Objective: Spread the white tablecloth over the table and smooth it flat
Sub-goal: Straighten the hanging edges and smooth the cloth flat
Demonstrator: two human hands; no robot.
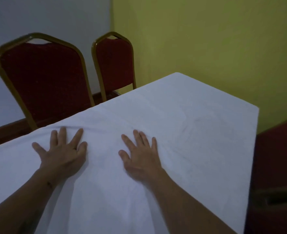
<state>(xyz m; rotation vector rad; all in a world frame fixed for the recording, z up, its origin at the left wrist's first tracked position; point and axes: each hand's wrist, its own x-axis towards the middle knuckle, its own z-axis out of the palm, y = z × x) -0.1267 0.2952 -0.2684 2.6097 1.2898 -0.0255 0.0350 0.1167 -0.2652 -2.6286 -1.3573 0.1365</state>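
Both hands lie flat, fingers spread wide, on the white tablecloth (pixel 181 119) covering the surface. Left hand (pixel 64 153) and right hand (pixel 139 157) press side by side, apart. A cloth ridge (pixel 88 127) bunches just beyond the left fingertips. Two red chairs (pixel 43 81) stand beyond it.

white tablecloth (pixel 181 119) | spread over table, far corners draped | creased ridge near the far-left edge
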